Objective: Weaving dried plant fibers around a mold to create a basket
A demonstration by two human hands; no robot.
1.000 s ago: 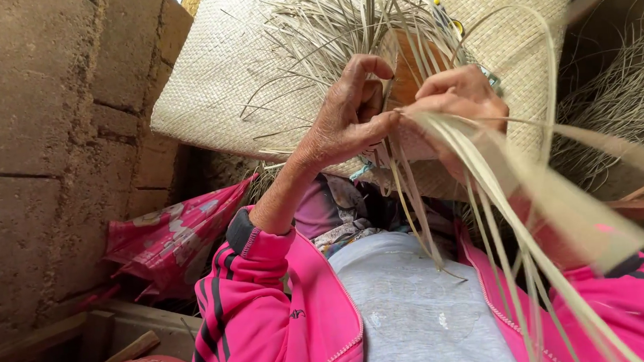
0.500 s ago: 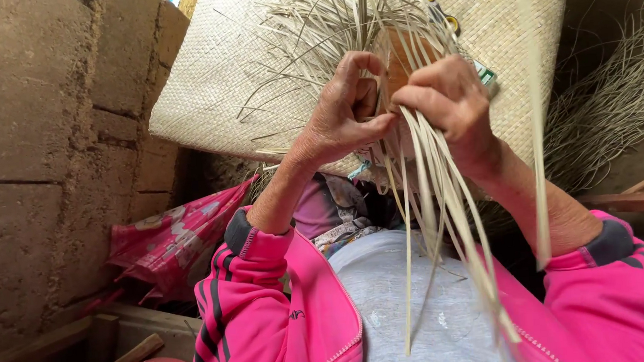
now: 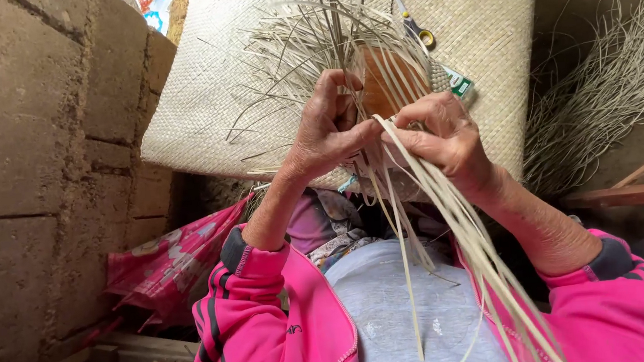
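Since the frame half a second back, our right hand [image 3: 446, 135] has dropped slightly and drawn its bundle of long pale flat straw strips [image 3: 450, 224] down toward our lap; the left hand [image 3: 329, 130] has barely shifted.

Landmark: the small half-woven straw piece [image 3: 375, 83], held up in front of the chest. Left hand is clenched on its left edge, thumb pressing the strips. Right hand, just right of it, pinches the strips' upper ends between thumb and fingers; their free ends trail below it across the grey shirt [image 3: 395, 306].

Step, as we judge it: plaiting, one strip being laid across. What follows probably calls for tension kept on the bundle.

Room: behind the piece lies a large pale woven mat [image 3: 212, 82] with small yellow-handled scissors [image 3: 418, 31] on it. A brick wall [image 3: 33, 167] stands close on the left; loose dry straw [image 3: 623, 77] and a wooden bar [image 3: 634, 194] lie right. Open space is mainly downward.
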